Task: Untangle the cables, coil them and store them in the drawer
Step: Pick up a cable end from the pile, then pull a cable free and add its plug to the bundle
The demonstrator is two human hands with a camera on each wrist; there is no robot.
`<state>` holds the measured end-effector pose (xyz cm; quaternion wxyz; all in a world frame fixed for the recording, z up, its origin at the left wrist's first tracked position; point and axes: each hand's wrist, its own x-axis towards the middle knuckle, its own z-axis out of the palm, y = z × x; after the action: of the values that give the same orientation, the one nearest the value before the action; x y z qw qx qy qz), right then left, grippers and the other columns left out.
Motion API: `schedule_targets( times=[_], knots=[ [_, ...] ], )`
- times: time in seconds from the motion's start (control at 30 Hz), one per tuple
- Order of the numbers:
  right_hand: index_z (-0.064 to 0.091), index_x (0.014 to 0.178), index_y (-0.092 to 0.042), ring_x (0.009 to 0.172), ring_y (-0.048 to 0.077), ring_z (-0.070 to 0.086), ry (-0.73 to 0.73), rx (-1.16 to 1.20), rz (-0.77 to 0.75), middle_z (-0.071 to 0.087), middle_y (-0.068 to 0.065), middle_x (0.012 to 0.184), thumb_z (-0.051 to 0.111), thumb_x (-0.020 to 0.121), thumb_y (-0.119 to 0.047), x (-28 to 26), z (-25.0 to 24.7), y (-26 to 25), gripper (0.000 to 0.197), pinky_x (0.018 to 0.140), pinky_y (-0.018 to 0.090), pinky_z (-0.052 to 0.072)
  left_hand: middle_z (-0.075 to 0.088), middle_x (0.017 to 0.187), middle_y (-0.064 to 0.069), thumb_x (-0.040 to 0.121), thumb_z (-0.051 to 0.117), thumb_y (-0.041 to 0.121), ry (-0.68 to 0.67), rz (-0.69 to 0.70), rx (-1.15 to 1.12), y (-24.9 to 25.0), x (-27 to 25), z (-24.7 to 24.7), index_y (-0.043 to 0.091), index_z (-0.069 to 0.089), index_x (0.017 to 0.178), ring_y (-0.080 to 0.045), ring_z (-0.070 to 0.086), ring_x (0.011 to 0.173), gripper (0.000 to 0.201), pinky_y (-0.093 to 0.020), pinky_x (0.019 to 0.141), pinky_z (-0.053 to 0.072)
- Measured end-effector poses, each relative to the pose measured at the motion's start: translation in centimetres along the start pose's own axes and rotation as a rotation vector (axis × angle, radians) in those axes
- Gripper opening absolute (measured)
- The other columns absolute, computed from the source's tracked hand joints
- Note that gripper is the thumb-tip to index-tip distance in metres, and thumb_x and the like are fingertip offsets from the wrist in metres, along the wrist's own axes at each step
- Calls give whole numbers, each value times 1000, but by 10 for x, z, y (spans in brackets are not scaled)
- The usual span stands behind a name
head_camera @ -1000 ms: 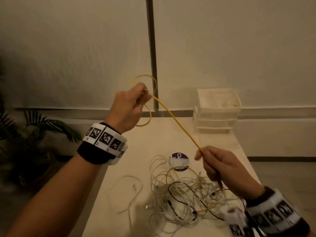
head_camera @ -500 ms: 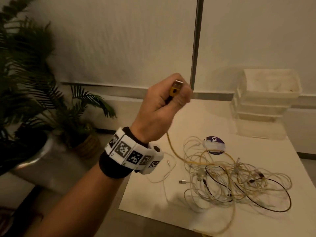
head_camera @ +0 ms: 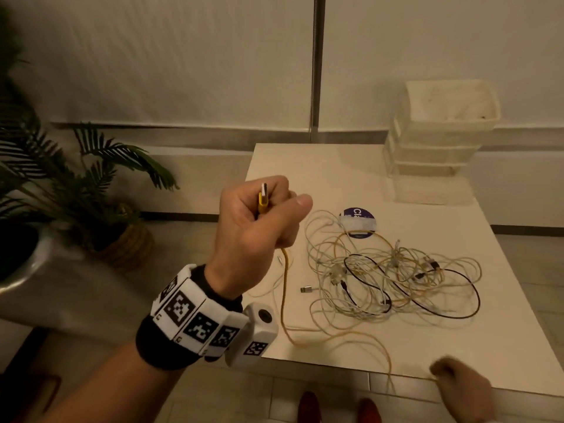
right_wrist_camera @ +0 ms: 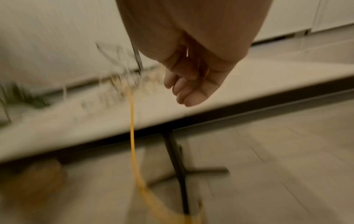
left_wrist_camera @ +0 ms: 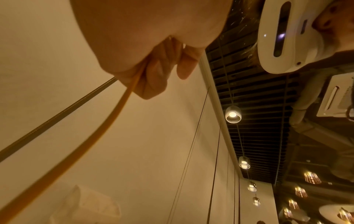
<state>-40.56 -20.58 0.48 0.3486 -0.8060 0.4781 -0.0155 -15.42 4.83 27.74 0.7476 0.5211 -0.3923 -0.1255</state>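
My left hand is raised in a fist at the table's left edge and grips the yellow cable, whose USB plug sticks up out of the fist. In the left wrist view the cable leaves the curled fingers. It runs down onto the table, across the front and off the near edge. My right hand is low at that edge, blurred; its fingers curl over a yellow streak of the cable. The tangle of white, yellow and black cables lies mid-table. The white drawer stack stands back right.
A round blue sticker and a loose silver plug lie by the tangle. A potted palm stands left of the table. Red shoes show below the near edge. The table's black leg is beside the hanging cable.
The loop held by my left hand is gone; that hand now fists the plug end, lower. My right hand left the tangle and dropped to the near table edge. The view swung left.
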Motion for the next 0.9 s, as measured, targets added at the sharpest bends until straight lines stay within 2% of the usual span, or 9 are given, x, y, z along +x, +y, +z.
schedule_targets(
  times=[0.13, 0.23, 0.3, 0.43, 0.63, 0.73, 0.8, 0.83, 0.9],
  knots=[
    [63, 67, -20, 73, 24, 63, 13, 50, -352, 66, 2, 69, 62, 71, 16, 24, 1, -101, 36, 72, 26, 38, 21, 45, -3, 85, 53, 8, -41, -86, -109, 1, -14, 5, 8, 26, 54, -13, 18, 35, 41, -19, 39, 21],
    [73, 92, -9, 87, 22, 64, -250, -136, -713, 72, 7, 92, 57, 80, 6, 38, 36, -176, 25, 79, 28, 45, 20, 48, -4, 88, 51, 14, -2, -132, -131, -1, -22, 11, 13, 28, 58, -14, 17, 36, 38, -20, 38, 19],
    [69, 111, -12, 105, 26, 61, -393, -401, -841, 68, 9, 109, 52, 88, -7, 48, 80, -208, 29, 89, 32, 45, 21, 49, -2, 90, 50, 19, 48, -169, -133, -4, -24, 13, 13, 28, 61, -13, 17, 37, 37, -22, 38, 17],
    [61, 116, -8, 118, 34, 48, -443, -838, -827, 54, 13, 120, 50, 92, -11, 55, 147, -223, 27, 95, 43, 46, 33, 54, 3, 99, 40, 26, 134, -246, 12, -10, -26, 9, 17, 39, 66, -13, 25, 44, 35, -26, 42, 22],
    [57, 118, -8, 120, 35, 43, -319, -926, -788, 46, 12, 129, 49, 88, -6, 68, 174, -191, 31, 100, 44, 40, 38, 61, 0, 96, 44, 30, 249, -336, 158, -18, -32, 2, 12, 34, 86, -13, 31, 46, 23, -24, 43, 31],
    [58, 107, -15, 112, 32, 54, -350, -617, -686, 60, 9, 116, 58, 87, -18, 74, 158, -196, 20, 95, 40, 43, 34, 65, -11, 96, 43, 32, 271, -334, 150, -25, -33, 2, 9, 34, 87, -14, 33, 48, 26, -24, 44, 34],
    [50, 90, -19, 95, 32, 63, -396, -50, -525, 69, 7, 95, 56, 92, -20, 78, 129, -202, 6, 82, 43, 50, 31, 66, -11, 99, 42, 34, 293, -327, 115, -30, -27, 6, 9, 33, 84, -14, 32, 48, 30, -25, 44, 33],
    [44, 86, -19, 90, 29, 66, -416, 214, -446, 72, 4, 90, 53, 95, -17, 79, 110, -206, 13, 78, 45, 51, 30, 65, -10, 101, 42, 35, 301, -329, 93, -34, -22, 10, 9, 32, 82, -14, 30, 48, 34, -24, 43, 32],
    [40, 89, -13, 85, 19, 70, -371, 512, -420, 74, 4, 84, 47, 99, -12, 78, 60, -220, 12, 76, 41, 52, 29, 60, -3, 99, 43, 36, 300, -353, 62, -38, -8, 19, 10, 30, 79, -13, 26, 47, 35, -23, 41, 28]
  ],
)
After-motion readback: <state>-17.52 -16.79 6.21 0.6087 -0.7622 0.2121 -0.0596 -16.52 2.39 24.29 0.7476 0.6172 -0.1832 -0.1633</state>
